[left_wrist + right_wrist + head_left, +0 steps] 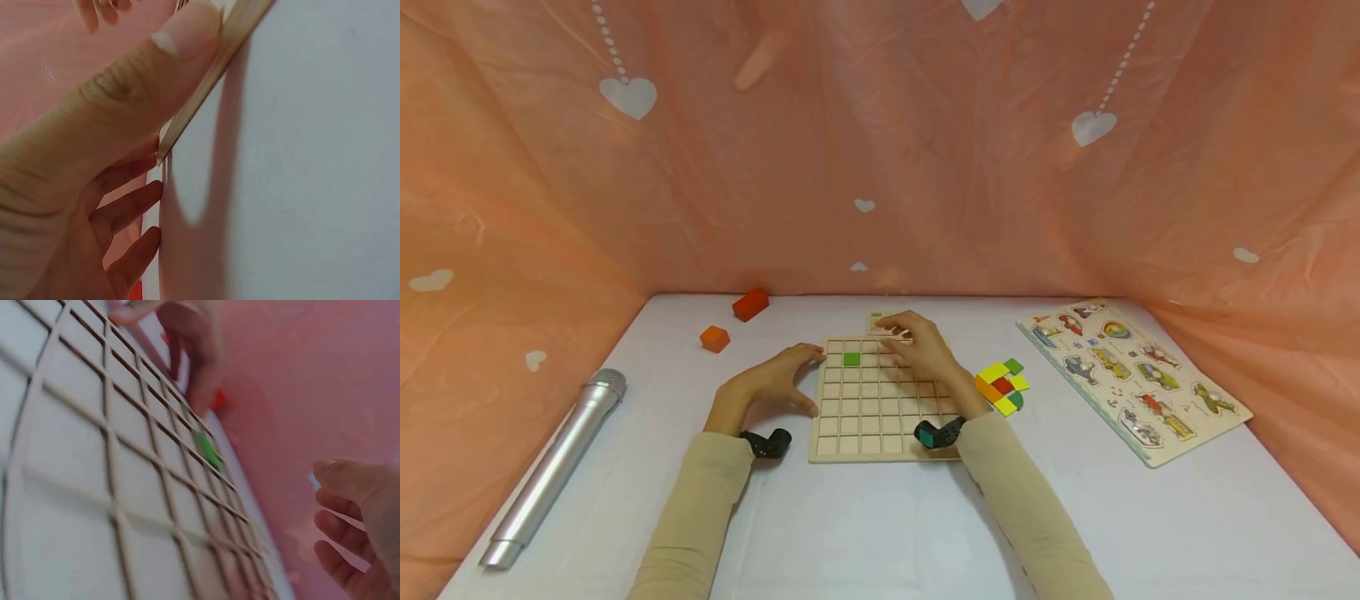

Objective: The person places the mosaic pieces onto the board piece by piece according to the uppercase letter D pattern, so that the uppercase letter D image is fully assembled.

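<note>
A square wooden grid board [871, 457] lies flat on the table. One green square tile [852, 359] sits in a cell near its upper left corner. My left hand [767, 375] is at the board's left side, thumb and fingers spread along the edge. In the left wrist view the thumb [125, 87] overlaps the board's wooden edge. Over the upper right of the board hovers my right hand [928, 350], its fingers loosely bent and nothing visible in its grasp. Behind the board lies a small patterned card [877, 318], partly hidden by the right hand.
Right of the board lies a cluster of colored tiles [1002, 386], partly behind the right forearm. A vehicle picture puzzle [1120, 392] rests farther right. On the left are a silver microphone [553, 475], an orange cube [715, 338] and a red block [750, 305]. A pink curtain [880, 150] hangs behind.
</note>
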### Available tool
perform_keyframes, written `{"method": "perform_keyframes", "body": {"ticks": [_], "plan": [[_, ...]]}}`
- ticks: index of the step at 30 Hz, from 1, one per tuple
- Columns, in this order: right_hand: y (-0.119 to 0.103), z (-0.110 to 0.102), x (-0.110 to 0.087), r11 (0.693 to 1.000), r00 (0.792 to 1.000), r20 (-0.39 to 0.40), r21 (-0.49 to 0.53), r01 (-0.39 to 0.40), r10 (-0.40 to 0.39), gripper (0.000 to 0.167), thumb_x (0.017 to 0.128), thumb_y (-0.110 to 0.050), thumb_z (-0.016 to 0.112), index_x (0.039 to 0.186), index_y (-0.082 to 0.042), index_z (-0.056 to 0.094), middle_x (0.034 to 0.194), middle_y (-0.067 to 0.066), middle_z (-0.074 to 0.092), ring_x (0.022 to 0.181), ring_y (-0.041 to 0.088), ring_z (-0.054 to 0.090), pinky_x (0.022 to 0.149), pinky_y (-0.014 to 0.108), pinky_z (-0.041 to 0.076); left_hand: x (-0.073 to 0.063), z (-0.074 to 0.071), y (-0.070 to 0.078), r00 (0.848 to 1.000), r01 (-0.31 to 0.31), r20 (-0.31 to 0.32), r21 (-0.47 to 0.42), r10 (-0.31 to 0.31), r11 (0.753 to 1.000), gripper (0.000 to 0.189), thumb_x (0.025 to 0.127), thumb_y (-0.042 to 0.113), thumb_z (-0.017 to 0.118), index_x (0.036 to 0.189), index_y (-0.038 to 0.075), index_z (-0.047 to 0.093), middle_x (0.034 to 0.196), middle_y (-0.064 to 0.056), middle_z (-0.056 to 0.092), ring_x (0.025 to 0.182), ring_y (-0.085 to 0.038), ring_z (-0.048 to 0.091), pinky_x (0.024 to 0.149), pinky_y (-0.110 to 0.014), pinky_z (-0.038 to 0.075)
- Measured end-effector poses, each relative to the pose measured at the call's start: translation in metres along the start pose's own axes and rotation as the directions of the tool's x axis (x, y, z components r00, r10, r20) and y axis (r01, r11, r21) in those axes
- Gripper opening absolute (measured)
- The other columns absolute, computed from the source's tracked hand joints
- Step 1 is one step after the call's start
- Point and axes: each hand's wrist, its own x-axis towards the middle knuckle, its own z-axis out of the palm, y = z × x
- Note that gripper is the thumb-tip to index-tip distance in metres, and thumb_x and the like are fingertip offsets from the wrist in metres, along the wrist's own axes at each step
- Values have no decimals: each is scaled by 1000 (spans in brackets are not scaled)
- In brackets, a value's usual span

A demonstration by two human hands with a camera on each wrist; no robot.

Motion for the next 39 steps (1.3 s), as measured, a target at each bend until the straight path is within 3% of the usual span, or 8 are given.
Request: {"method": "perform_keyframes", "body": {"ticks": [8, 15, 22, 27, 32, 36, 39], "plan": [[16, -59, -34, 999, 998, -66, -34, 3, -5, 26, 87, -6, 64, 113, -3, 65, 110, 12, 62, 95, 29, 59, 83, 44, 52, -1, 1, 0, 1000, 28, 1, -24, -28, 999, 92, 63, 27, 86, 138, 2, 40, 146, -17, 33, 136, -35, 24, 113, -50, 19], [38, -89, -66, 992, 989, -106, -66, -108, 101, 31, 85, -8, 67, 115, -4, 64, 111, 14, 61, 95, 29, 59, 84, 47, 51, -1, 1, -1, 999, 48, 7, -29, -48, 998, 94, 62, 29, 86, 139, 5, 39, 147, -15, 31, 137, -33, 23, 113, -49, 18], [58, -112, -85, 968, 970, -89, -99, -233, 224, 36, 85, -8, 67, 120, 0, 59, 110, 23, 59, 96, 34, 56, 82, 49, 49, -1, 1, -2, 999, 35, 1, -31, -35, 999, 94, 62, 29, 87, 139, 4, 39, 146, -15, 32, 137, -33, 24, 113, -48, 19], [64, -124, -92, 929, 942, -22, -162, -333, 334, 36, 83, -8, 68, 117, 1, 60, 106, 22, 60, 94, 34, 55, 82, 45, 48, -1, 1, -2, 1000, 30, 4, -33, -30, 999, 93, 62, 29, 87, 138, 4, 40, 146, -16, 32, 137, -33, 24, 113, -49, 19], [67, -128, -96, 881, 898, 24, -210, -424, 438, 37, 79, -12, 72, 113, -1, 62, 101, 17, 61, 91, 29, 54, 80, 38, 46, -1, 1, -1, 999, 33, 3, -29, -33, 999, 93, 62, 29, 87, 138, 4, 40, 146, -14, 33, 137, -32, 24, 113, -48, 19], [69, -129, -97, 851, 866, 44, -217, -479, 499, 35, 79, -15, 73, 111, -3, 63, 99, 14, 61, 88, 26, 52, 77, 34, 44, -1, 1, -1, 999, 39, 3, -22, -39, 999, 92, 62, 29, 86, 138, 5, 41, 146, -14, 33, 137, -32, 24, 113, -49, 19], [71, -130, -98, 840, 853, 53, -215, -498, 520, 34, 80, -16, 73, 109, -3, 64, 96, 13, 61, 85, 24, 52, 74, 31, 44, -1, 2, -1, 999, 44, -1, -31, -44, 999, 92, 62, 29, 87, 138, 5, 41, 146, -13, 33, 137, -32, 24, 113, -49, 19]]}}
